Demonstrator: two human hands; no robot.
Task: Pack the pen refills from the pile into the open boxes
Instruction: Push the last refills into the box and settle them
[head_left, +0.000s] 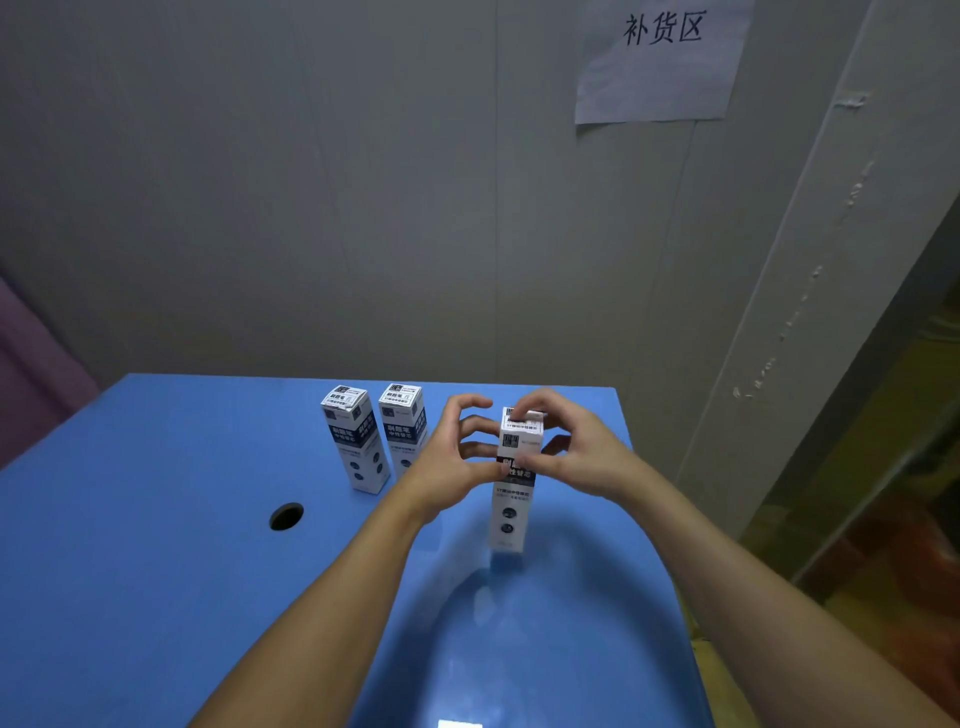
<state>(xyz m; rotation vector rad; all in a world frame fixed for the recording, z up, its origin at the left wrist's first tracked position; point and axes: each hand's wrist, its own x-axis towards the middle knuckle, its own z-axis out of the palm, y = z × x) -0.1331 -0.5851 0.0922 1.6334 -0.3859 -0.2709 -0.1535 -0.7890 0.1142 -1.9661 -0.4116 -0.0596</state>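
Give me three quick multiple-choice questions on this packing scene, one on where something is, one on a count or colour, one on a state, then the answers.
1. Where is the round hole in the table?
A. left of the held box
B. right of it
C. under it

2. How many boxes are in view?
A. one
B. three
C. five

3. How is the held box?
A. lying flat
B. crushed
C. upright on the table

Answers:
1 A, the hole lies left of the left hand.
2 B, two boxes stand behind the held one.
3 C, both the left and right hand grip its top.
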